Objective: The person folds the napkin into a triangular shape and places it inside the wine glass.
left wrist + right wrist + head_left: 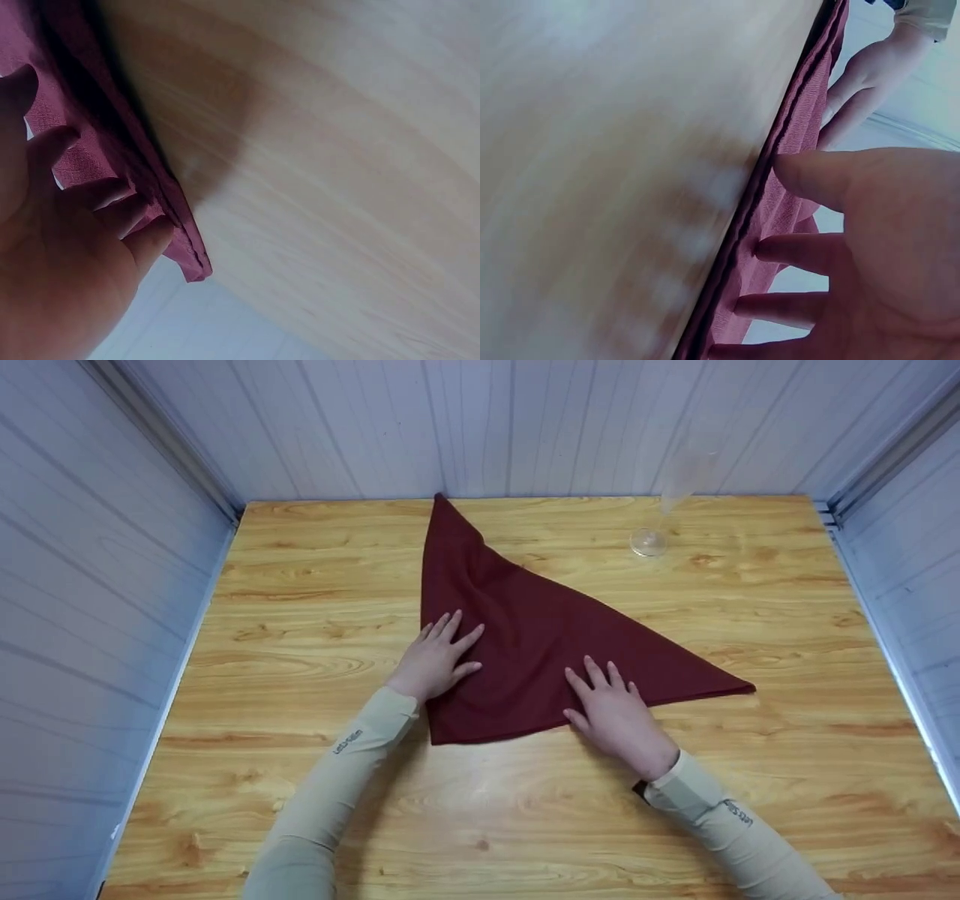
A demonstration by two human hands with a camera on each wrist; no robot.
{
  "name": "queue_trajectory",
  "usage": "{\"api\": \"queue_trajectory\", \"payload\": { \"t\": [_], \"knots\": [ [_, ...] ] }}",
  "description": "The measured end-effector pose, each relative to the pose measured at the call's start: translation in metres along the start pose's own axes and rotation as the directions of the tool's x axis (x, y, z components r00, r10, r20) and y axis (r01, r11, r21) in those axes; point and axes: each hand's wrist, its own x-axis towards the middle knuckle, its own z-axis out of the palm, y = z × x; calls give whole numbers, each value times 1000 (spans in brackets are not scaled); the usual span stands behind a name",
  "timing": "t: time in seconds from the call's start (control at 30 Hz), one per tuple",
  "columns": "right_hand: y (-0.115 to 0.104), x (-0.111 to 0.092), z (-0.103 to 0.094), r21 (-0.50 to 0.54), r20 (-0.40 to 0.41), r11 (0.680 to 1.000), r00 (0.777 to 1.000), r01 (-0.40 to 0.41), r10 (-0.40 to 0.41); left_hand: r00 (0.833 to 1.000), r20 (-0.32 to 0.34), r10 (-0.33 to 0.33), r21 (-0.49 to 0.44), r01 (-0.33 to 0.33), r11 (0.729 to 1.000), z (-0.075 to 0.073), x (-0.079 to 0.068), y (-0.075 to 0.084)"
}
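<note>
A dark red cloth [540, 622], folded into a triangle, lies on the wooden table with slight wrinkles near its left side. My left hand [435, 660] rests on its left edge with the fingers spread. Over the lower edge, right of the middle, my right hand [619, 720] touches the cloth with straight fingers. In the left wrist view the fingers [105, 195] lie along the layered edge of the cloth [180, 206]. The right wrist view shows outstretched fingers [802, 251] at the folded edge of the cloth [780, 202], with the left hand beyond.
A clear stemmed glass [649, 542] stands at the back right of the table [315, 585], behind the cloth's slanting edge. Pale panelled walls [480, 427] enclose the table at the back and on both sides. The cloth's top corner reaches the back edge.
</note>
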Motion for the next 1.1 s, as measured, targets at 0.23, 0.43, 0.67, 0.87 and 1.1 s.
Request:
{"api": "queue_trajectory", "payload": {
  "t": [0.23,0.43,0.67,0.87,1.1],
  "knots": [
    [8,6,-5,45,-6,999,1000,-26,26,1000,9,-18,40,17,999,-3,2,1],
    [21,11,-9,92,-24,995,999,-28,30,999,11,-38,59,38,998,-3,-3,7],
    [38,21,-12,137,-30,991,1000,7,-3,999,-12,-38,79,39,996,1,-14,16],
    [54,34,-15,177,-49,984,999,32,-23,999,-24,-45,69,47,997,4,-19,26],
    [67,47,-16,173,-59,982,996,73,-64,997,-25,-68,47,69,996,9,-29,38]
  ]
}}
